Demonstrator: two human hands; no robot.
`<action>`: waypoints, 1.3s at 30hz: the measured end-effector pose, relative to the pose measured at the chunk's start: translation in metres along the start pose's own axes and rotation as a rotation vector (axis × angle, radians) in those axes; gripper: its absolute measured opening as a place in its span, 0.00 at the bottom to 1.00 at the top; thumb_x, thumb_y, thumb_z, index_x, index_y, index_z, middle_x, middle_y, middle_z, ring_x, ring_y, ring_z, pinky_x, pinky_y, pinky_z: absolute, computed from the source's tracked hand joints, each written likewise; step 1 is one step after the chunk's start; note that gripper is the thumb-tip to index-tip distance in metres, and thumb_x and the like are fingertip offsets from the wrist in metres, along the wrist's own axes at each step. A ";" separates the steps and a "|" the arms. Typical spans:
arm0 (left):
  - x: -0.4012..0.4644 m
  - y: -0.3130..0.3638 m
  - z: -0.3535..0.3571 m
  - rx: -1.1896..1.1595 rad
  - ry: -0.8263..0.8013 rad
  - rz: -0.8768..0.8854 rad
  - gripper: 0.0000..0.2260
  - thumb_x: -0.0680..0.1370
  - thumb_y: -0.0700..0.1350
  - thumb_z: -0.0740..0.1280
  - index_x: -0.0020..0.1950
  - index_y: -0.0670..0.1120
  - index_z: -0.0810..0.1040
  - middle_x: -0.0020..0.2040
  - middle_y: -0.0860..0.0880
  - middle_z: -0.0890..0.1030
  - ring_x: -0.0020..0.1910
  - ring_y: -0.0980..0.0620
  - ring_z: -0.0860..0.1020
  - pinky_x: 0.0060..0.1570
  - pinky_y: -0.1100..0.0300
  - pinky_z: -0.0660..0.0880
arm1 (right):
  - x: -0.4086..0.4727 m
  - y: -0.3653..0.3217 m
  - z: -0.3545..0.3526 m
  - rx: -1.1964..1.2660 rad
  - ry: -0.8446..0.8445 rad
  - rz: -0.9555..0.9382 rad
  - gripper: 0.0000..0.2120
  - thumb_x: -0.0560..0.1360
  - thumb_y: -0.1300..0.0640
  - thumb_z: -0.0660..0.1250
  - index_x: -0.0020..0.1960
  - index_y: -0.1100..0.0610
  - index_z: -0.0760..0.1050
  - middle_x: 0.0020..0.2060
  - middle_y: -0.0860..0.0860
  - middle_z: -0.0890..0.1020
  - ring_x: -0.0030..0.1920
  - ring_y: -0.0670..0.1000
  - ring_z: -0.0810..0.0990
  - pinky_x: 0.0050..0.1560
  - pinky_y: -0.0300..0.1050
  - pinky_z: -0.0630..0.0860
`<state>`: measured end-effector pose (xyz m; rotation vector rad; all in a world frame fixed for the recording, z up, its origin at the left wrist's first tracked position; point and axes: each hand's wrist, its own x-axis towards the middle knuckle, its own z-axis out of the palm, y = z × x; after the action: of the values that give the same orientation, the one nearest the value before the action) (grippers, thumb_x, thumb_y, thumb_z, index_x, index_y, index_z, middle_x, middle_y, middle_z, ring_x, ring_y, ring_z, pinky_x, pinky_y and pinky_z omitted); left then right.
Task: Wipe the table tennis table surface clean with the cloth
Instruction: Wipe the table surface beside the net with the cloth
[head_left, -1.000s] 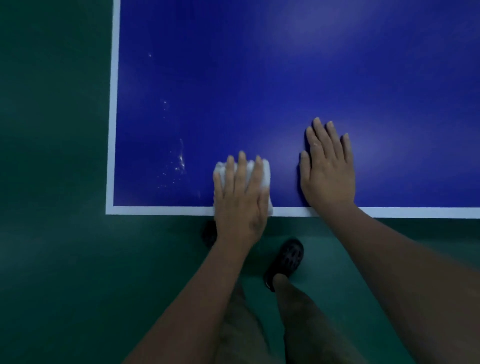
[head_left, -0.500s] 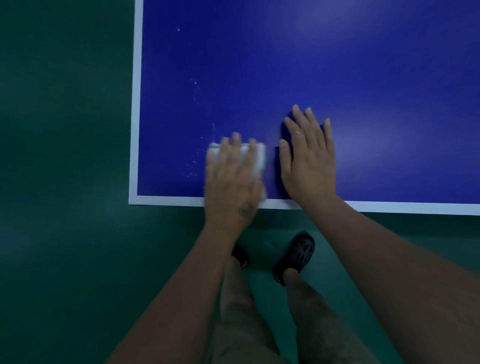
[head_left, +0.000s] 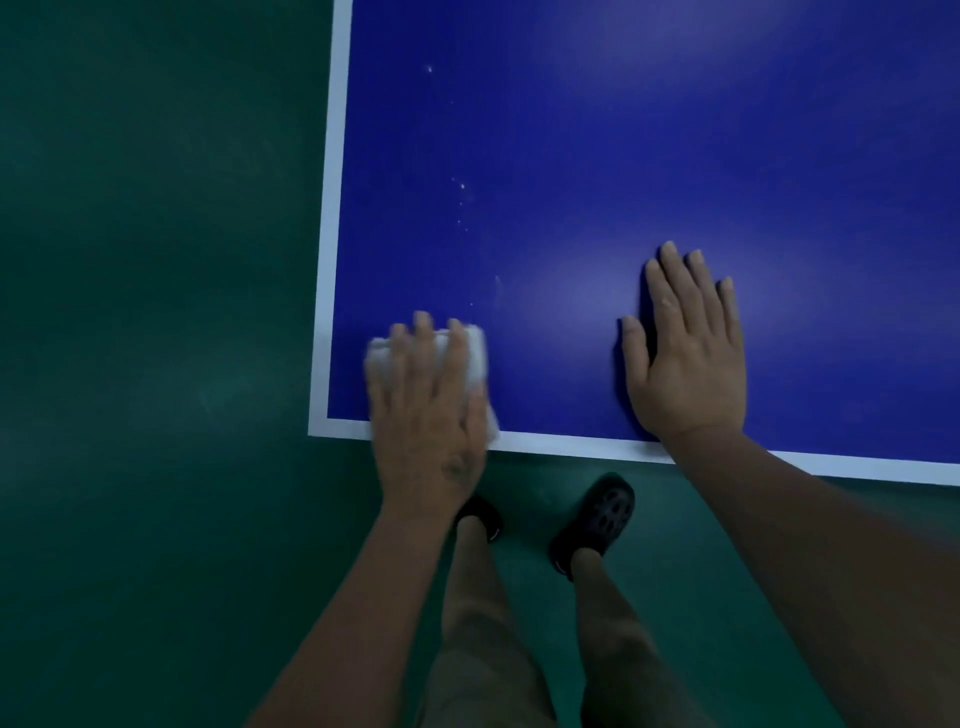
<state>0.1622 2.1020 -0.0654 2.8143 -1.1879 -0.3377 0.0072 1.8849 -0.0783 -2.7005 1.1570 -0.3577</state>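
The blue table tennis table has a white border line, and its near left corner is in view. My left hand presses flat on a folded white cloth close to that corner, fingers straight; most of the cloth is hidden under the hand. My right hand lies flat on the bare blue surface to the right, fingers spread, apart from the cloth. A trail of small white specks runs up the surface beyond the cloth.
Dark green floor surrounds the table on the left and near side. My legs and black shoes stand just below the near table edge, between my forearms.
My left hand has slid the cloth leftward along the near edge, toward the corner and away from my right hand. The specks nearest the edge no longer show. The right hand stays flat on the table.
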 end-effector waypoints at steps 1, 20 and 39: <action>0.005 -0.018 -0.002 -0.023 0.025 -0.103 0.28 0.88 0.56 0.45 0.88 0.50 0.48 0.87 0.43 0.47 0.86 0.41 0.44 0.83 0.36 0.47 | 0.000 0.000 0.000 0.002 -0.001 -0.001 0.27 0.89 0.48 0.57 0.84 0.60 0.63 0.84 0.53 0.63 0.85 0.56 0.57 0.84 0.62 0.54; 0.101 -0.019 -0.024 -0.015 0.112 -0.263 0.29 0.85 0.50 0.57 0.86 0.47 0.55 0.84 0.38 0.58 0.83 0.34 0.56 0.79 0.32 0.57 | 0.001 0.001 -0.001 0.054 0.002 0.017 0.26 0.88 0.49 0.59 0.82 0.60 0.66 0.84 0.53 0.64 0.85 0.56 0.58 0.84 0.62 0.56; 0.047 0.048 -0.010 -0.025 0.112 -0.286 0.27 0.89 0.56 0.42 0.88 0.51 0.48 0.87 0.41 0.49 0.86 0.38 0.46 0.82 0.34 0.48 | 0.003 0.004 -0.004 0.019 -0.104 0.036 0.28 0.88 0.46 0.54 0.84 0.58 0.61 0.86 0.52 0.59 0.86 0.55 0.52 0.85 0.61 0.51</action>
<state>0.1630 2.0346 -0.0568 2.9374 -0.7552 -0.2040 0.0055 1.8798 -0.0755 -2.6442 1.1648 -0.2195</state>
